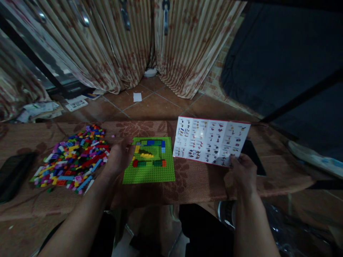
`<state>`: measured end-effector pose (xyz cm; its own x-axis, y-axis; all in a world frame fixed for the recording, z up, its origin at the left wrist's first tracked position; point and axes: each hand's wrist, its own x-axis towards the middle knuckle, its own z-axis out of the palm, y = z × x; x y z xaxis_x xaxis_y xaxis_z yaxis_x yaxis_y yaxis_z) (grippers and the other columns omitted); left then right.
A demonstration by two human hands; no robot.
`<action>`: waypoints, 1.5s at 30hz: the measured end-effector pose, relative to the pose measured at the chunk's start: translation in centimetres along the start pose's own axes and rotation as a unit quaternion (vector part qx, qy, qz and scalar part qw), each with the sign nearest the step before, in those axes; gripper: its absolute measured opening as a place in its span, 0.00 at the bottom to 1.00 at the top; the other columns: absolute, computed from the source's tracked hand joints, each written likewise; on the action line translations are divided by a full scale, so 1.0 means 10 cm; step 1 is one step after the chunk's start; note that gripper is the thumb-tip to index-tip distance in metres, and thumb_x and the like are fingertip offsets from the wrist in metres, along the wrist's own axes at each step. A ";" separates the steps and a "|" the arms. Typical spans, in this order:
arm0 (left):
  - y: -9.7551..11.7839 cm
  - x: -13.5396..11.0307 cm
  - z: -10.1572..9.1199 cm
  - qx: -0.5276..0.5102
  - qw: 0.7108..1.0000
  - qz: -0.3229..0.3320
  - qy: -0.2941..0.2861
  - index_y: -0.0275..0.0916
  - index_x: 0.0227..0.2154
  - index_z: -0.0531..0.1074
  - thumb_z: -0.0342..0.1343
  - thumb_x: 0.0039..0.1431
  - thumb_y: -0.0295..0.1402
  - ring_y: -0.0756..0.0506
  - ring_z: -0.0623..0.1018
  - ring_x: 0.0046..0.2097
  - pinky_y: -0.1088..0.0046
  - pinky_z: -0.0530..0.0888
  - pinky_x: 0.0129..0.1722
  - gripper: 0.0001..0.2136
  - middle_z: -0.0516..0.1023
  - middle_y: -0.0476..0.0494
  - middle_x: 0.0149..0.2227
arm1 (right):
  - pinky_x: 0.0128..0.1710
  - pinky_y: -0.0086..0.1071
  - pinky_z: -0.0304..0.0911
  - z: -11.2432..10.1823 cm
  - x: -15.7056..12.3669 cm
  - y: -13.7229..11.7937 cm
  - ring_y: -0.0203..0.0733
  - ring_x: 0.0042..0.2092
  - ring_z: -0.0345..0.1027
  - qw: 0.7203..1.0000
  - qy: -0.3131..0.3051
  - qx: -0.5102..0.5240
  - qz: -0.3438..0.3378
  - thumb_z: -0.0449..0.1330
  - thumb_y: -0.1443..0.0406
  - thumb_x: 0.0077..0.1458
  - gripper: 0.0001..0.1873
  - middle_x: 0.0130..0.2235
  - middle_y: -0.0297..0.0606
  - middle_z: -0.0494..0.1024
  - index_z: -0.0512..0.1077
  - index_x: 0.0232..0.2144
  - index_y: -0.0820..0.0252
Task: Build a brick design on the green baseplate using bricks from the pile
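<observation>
My right hand [244, 171] grips the lower right corner of an unfolded instruction sheet [209, 141], white with a red edge and rows of small coloured pictures. The sheet is tilted above the table. At the left edge of a green baseplate [150, 176] is my left hand [120, 155], its fingers curled; whatever they hold is too dark and small to make out. Coloured bricks on the plate form a rough rectangular outline, with blue bricks [151, 142] at the back, a red brick [135, 163] and an orange brick [164, 163] in front, and yellow bricks [147, 155] inside.
A large pile of loose mixed bricks [77, 157] lies left of my left hand. A black phone-like object [14, 175] rests at the far left of the cloth-covered table [187, 185]. A dark flat object [254, 157] lies partly behind the sheet. Curtains [120, 46] hang beyond the table.
</observation>
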<state>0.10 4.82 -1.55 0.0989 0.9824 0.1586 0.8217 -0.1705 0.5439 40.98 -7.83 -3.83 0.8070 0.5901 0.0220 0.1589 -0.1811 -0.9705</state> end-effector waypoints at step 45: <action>0.13 -0.04 -0.10 0.018 0.999 -0.019 -0.022 0.38 0.50 0.72 0.45 0.58 0.32 0.42 0.81 0.40 0.70 0.75 0.41 0.19 0.82 0.40 0.42 | 0.31 0.33 0.69 -0.01 0.03 0.04 0.42 0.32 0.74 1.000 -0.001 -0.004 0.003 0.64 0.59 0.39 0.17 0.32 0.39 0.80 0.74 0.33 0.62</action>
<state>0.58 4.11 -0.14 0.0920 0.9905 0.1018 0.8443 -0.1318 0.5194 41.36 -7.80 -4.23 0.8063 0.5913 0.0160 0.1592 -0.1909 -0.9686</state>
